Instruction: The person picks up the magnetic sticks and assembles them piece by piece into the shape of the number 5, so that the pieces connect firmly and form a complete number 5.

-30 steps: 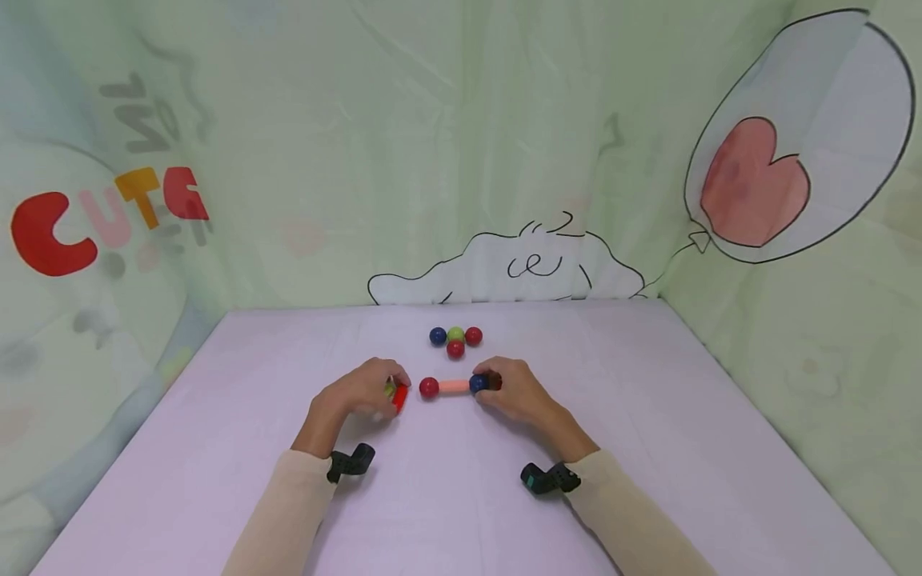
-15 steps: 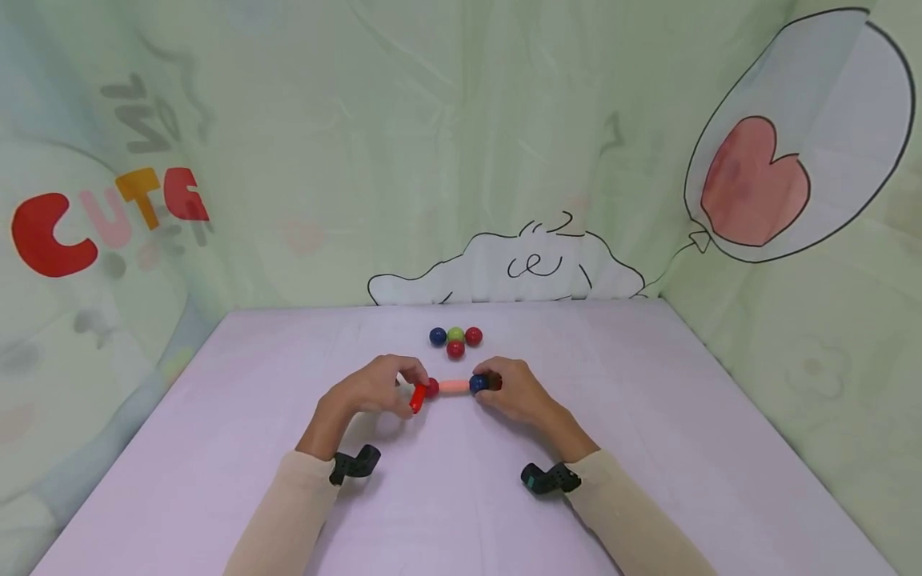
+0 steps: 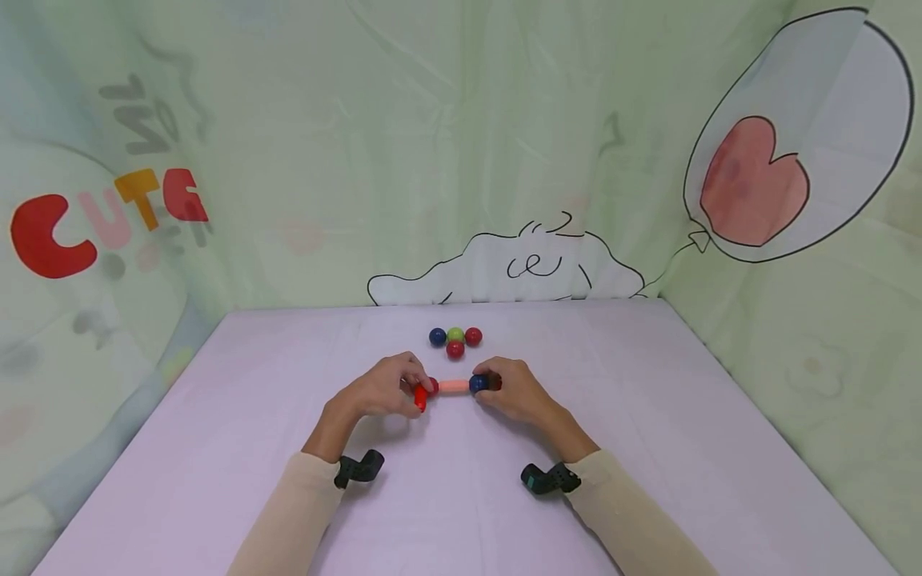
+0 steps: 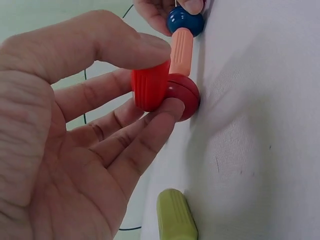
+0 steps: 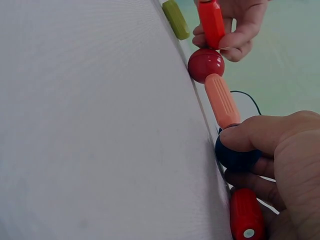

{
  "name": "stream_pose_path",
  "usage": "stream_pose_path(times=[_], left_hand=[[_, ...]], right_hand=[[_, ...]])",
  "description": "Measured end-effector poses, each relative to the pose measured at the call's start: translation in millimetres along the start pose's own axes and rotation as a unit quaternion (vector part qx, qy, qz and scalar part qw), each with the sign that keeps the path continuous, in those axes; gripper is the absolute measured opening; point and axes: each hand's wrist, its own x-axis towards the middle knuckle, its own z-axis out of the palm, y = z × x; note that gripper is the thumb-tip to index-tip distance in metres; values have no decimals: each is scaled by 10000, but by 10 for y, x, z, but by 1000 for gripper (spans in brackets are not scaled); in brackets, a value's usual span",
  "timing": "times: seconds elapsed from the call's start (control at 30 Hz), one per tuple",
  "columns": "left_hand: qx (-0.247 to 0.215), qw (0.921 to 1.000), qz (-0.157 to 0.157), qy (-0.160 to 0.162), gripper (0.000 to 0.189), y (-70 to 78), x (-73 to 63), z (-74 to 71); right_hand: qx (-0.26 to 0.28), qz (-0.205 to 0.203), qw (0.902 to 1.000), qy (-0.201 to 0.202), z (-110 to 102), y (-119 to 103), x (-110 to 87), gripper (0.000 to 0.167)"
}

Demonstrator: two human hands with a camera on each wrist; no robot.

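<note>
My left hand [image 3: 389,388] pinches a red ribbed stick [image 4: 150,87] between thumb and fingers. One end of that stick meets a dark red ball [image 4: 189,96], which a fingertip also touches. A peach ribbed stick [image 5: 221,100] joins this ball to a blue ball [image 5: 234,157]. The thumb and fingers of my right hand [image 3: 522,390] pinch the blue ball. Beneath the right palm lies a second red stick [image 5: 245,212], partly hidden in the head view. A yellow-green stick [image 4: 175,215] lies on the table near my left hand.
Two red balls, a blue ball [image 3: 438,337] and a lime ball [image 3: 455,334] sit clustered behind the hands. Pale cloth covers the table [image 3: 446,496]. A printed curtain [image 3: 302,160] rises along the table's back and sides.
My left hand has moved right with the red stick, from beside the dark red ball to against it. The stick has turned more upright in the head view. My right hand has stayed put.
</note>
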Motion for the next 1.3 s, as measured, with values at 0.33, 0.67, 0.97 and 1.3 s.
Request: stream_pose_path(times=[0.33,0.67,0.97,1.3], left_hand=[[-235,9984,-254,-441,37,-3,35,29],[-80,9989,-176,-435,33,-21,41,60],[36,9991,-147,-396,46,-82,46,58],[19,9991,-171,-389,54,-99,63,77]], right_hand=[[4,27,10000,11,-23,-42,5,37],[-41,62,10000,-8,-28,-56,10,38],[37,111,9999,-33,3,-41,-12,38],[24,70,10000,12,12,-27,0,37]])
